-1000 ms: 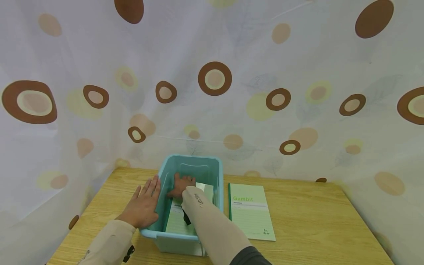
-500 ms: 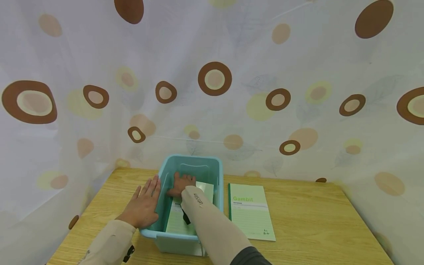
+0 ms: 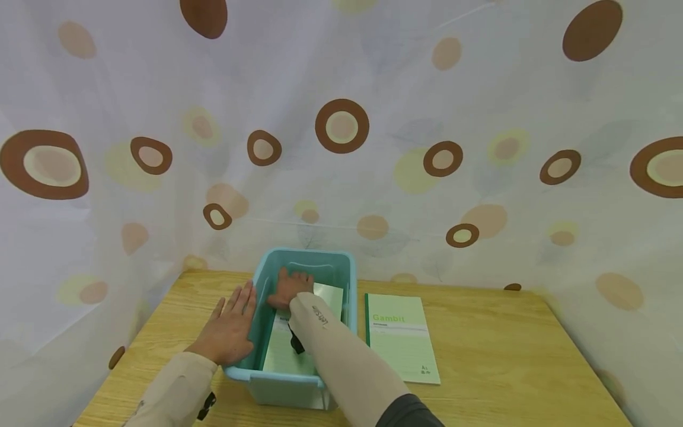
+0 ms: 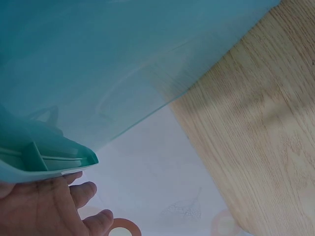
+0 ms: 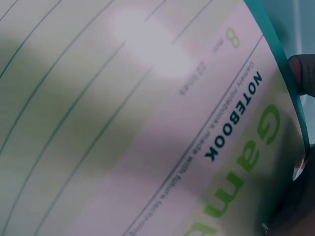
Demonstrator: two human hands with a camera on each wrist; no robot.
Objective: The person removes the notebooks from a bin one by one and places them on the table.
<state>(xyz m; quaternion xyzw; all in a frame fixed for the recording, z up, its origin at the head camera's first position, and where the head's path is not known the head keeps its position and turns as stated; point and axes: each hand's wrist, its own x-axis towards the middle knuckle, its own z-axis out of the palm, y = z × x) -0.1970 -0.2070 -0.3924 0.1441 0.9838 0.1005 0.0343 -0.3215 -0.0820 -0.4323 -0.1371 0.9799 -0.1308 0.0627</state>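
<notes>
A light blue plastic bin stands on the wooden table. My left hand rests along its left rim with the fingers straight; in the left wrist view, fingers show just outside the bin's edge. Inside the bin, my right hand pinches a pale green notebook near the top of its dark green spine. The right wrist view shows that notebook's cover close up, slightly bowed, with a fingertip at the spine.
A second pale green notebook lies flat on the table, right of the bin. A patterned curtain hangs behind the table and at both sides.
My right hand has moved slightly, and the notebook in the bin has shifted with it, its top edge now farther up in the head view. My left hand stays at the rim.
</notes>
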